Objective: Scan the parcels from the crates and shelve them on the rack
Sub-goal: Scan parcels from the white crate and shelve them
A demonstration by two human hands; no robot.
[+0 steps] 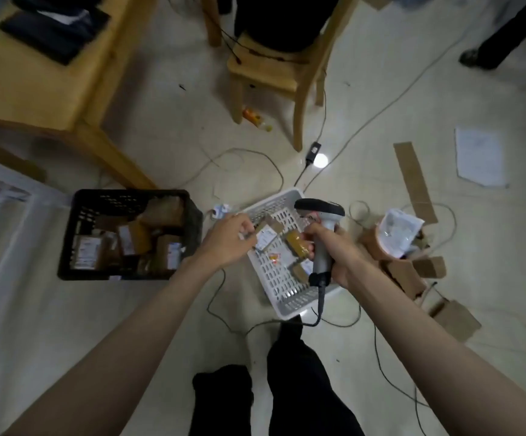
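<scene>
Two crates sit on the floor [381, 357]. The left crate [76, 234] is full of parcels [129, 239]. The right crate [283, 305] has a few parcels in it. More boxes [404, 275] lie on the floor to its right. A chair [265, 70] stands far behind the crates.

Open floor [51, 325] lies to the left and near side of the black crate [66, 247], free for reaching. The white basket [287, 305] is hemmed by that crate on its left and loose cardboard boxes [406, 275] on its right. Cables [378, 347] trail across the floor around it, and chair legs [299, 121] stand beyond.
</scene>
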